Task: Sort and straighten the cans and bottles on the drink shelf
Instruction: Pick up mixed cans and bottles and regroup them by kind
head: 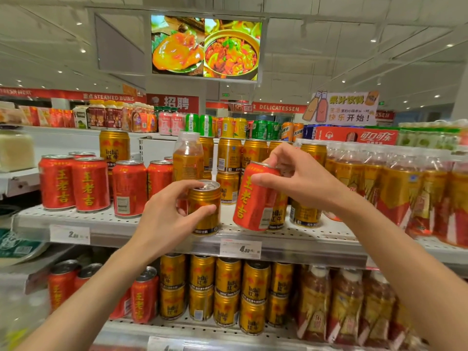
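Left hand [167,219]: I have it wrapped round a gold can [203,207], upright at the shelf [291,240] front edge.
Right hand [291,173]: I'm gripping a red can [255,196] by its top, tilted, among gold cans.
Risk: that tilted can could slip or knock its neighbours over.
Red row [90,184]: well left of my hands.

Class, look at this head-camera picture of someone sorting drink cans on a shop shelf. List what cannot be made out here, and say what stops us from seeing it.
Head view only:
- Front label of the gold can: largely covered by the left hand.
- Top of the red can: hidden by the right hand.
- Left price tag: figures blurred.
- Packs at the lower right: print smeared by blur.
- Rows behind the front cans: blocked by those cans.
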